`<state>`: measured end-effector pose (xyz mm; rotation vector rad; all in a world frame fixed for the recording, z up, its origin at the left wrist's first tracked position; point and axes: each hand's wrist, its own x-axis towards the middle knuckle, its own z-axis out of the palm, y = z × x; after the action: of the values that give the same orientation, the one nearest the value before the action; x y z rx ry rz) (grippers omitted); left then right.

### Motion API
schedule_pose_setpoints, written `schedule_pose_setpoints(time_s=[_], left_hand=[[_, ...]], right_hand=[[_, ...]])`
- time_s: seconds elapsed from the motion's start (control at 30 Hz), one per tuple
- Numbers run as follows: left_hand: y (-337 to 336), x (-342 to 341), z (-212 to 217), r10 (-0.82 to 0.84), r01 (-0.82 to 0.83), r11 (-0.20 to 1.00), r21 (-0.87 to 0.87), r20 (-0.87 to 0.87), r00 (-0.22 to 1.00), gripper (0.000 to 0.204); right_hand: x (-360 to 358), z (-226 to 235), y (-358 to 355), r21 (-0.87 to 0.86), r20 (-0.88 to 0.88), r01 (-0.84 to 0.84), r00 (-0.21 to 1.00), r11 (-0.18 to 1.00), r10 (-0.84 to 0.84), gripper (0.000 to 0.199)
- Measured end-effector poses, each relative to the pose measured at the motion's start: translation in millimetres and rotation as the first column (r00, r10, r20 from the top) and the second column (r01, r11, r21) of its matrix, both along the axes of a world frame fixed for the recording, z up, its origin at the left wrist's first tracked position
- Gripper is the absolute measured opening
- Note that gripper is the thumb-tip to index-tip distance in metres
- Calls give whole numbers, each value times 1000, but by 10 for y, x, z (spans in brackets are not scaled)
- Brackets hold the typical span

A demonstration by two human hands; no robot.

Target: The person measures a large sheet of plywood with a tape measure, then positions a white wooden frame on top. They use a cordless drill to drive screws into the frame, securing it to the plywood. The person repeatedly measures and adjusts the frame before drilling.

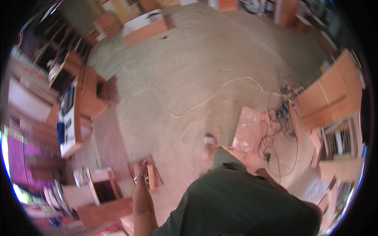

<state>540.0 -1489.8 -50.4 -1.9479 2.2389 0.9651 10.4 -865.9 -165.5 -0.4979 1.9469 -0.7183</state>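
Observation:
My left hand (pixel 140 166), with a metal-banded watch (pixel 139 176) at its wrist, reaches out low on the left. Its fingers look closed on a small wooden piece, a flat reddish-brown board (pixel 158 171) with a paler wood strip (pixel 151 177) standing on it; blur hides the exact grip. My right hand (pixel 260 172) hangs beside my dark green shirt (pixel 236 200). Only part of that hand shows, small and blurred, so its fingers cannot be made out. One foot in a striped sandal (pixel 208 140) is forward on the concrete floor.
A pinkish board (pixel 247 129) lies ahead right, beside tangled black cables (pixel 268 137) and power tools (pixel 284 112). A white cord (pixel 212 95) crosses the floor. Wooden panels (pixel 332 92) lean at right. Cabinets (pixel 92 92) and stacked wood line the left; a drawer-like box (pixel 145 29) stands far off.

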Motion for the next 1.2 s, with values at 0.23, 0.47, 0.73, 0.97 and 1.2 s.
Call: schedule_pose_setpoints(time_s=[0.23,0.47,0.73,0.97,1.2], left_hand=[[-1380,-1685,-376,-289,292,956,-11,-186,939,49],[-2435,-2839,-789,-773,672,612,417,135,620,42],[-4006,-5525,-722,-768,694,588,415,18,640,42],[-5784,-7591,-921,-968,884,230,408,189,165,44],[-7396,-11133,-491,-942,979,74,192,337,5,48]], right_hand=[[-105,-1053,-696,556,-69,45,998,830,-7,60],[-1265,80,-2613,254,-100,621,779,741,-619,37],[-2260,707,-3822,198,-218,780,625,593,-749,42],[-2169,370,-4443,438,-442,899,187,-29,-877,45],[-1906,316,-6094,335,-62,916,255,221,-965,47]])
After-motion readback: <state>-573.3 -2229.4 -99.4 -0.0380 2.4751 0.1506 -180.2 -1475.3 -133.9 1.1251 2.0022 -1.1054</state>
